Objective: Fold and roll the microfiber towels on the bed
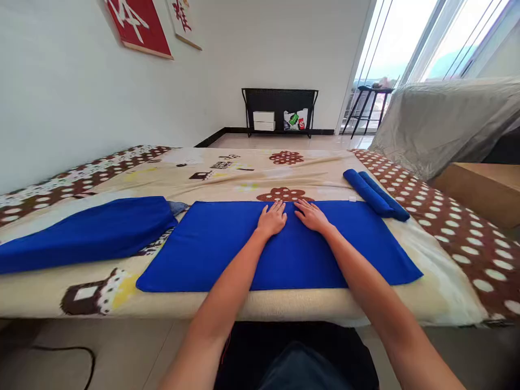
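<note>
Blue cloth [298, 254] lies flat under the fingers [277, 207].

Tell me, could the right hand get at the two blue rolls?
Likely yes: the right hand lies open on the cloth, and only flat cloth separates it from the rolls.

White walls [280, 49] with a dark baseboard [215, 136] meet past the far left corner of the bed [320, 176]. A red picture [140, 24] and a paler picture [184, 24] hang above its left side. Beyond the far edge, a black rack [280, 100] stands on shiny pale floor [239, 142]. Past the far right corner, daylight fills a tall window [396, 32] near a dark stool [370, 89]. Along the right edge are a draped sheet [442, 114] and a cardboard box [483, 187].
</note>
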A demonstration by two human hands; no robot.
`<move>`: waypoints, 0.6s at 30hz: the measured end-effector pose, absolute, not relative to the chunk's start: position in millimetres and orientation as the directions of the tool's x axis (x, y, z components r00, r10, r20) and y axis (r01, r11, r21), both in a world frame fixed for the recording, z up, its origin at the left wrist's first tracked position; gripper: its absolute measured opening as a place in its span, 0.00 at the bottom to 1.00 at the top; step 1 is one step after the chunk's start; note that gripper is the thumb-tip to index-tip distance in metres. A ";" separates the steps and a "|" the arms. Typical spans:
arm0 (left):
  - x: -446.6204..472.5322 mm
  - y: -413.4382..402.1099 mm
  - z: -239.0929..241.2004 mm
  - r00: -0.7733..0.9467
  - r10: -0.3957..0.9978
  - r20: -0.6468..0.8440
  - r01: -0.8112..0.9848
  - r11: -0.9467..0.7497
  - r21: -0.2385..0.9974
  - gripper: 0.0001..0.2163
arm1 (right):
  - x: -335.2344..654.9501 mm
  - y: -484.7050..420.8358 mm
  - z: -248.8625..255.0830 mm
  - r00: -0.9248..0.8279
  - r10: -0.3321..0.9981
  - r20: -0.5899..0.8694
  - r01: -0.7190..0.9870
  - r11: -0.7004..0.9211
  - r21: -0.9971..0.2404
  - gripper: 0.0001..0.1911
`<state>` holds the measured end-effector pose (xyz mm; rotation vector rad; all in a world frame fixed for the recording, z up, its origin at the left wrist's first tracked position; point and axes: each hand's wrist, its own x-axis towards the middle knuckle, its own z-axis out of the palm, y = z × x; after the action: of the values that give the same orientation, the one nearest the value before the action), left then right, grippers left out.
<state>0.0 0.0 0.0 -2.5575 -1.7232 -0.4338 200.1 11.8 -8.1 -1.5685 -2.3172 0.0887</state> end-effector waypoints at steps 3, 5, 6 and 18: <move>-60.2 5.8 7.8 0.276 0.937 0.214 0.941 -0.309 0.140 0.22 | 260.5 4.9 -8.0 -0.214 0.948 0.237 0.932 0.271 -0.241 0.25; -105.9 4.9 12.8 0.177 0.965 0.193 0.968 -0.206 0.142 0.23 | 301.9 -0.6 -8.6 -0.114 0.966 0.234 0.954 0.171 -0.245 0.25; -129.2 2.9 15.2 0.114 0.976 0.183 0.980 -0.141 0.141 0.24 | 321.5 -3.4 -9.3 -0.063 0.970 0.233 0.961 0.122 -0.247 0.26; -211.9 -77.2 14.3 -0.137 0.968 0.210 0.989 0.121 0.087 0.24 | 384.9 -77.3 -30.1 -0.048 0.967 0.249 0.971 0.104 -0.216 0.31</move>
<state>-211.9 -77.2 14.3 -1.9939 -2.2741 -0.3127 384.9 -77.3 -30.1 -1.9049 -2.0595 -0.0147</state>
